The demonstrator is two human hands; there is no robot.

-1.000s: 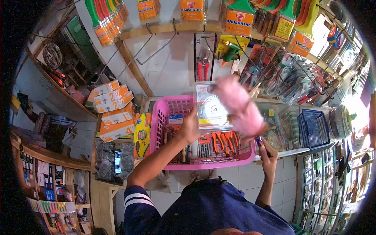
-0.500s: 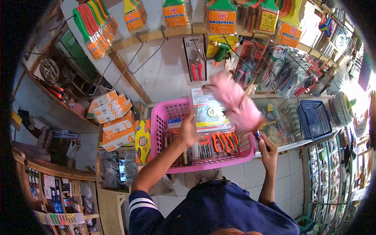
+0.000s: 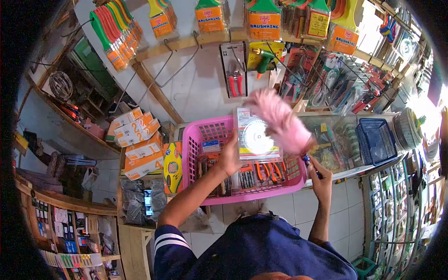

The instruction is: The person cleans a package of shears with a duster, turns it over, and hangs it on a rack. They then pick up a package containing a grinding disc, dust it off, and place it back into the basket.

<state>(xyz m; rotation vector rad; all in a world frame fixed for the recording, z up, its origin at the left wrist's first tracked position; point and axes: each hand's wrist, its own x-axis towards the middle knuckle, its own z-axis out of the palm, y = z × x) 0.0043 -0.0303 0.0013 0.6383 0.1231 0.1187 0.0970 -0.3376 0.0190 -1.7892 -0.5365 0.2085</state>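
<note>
My left hand (image 3: 229, 156) is closed on the left edge of a flat packaged disc (image 3: 247, 125), which looks like a circular blade in clear plastic on a printed card. The pack is held up over a pink plastic basket (image 3: 254, 199). My right hand (image 3: 322, 179) grips the dark blue handle of a fluffy pink duster (image 3: 284, 121). The duster's head leans up to the left and overlaps the upper right of the pack, blurred by motion. Orange-handled tools (image 3: 268, 172) and other packaged goods lie in the basket below.
Orange-and-white boxes (image 3: 142, 151) are stacked left of the basket, beside a yellow-green pack (image 3: 173, 168). A dark blue basket (image 3: 377, 140) stands on the glass counter at right. Brushes (image 3: 264, 23) and red-handled pruners (image 3: 234, 77) hang on the wall ahead.
The pack has shifted slightly right and down, and its disc now shows bright white. The duster's head has swept a little over it. Both hands keep their hold.
</note>
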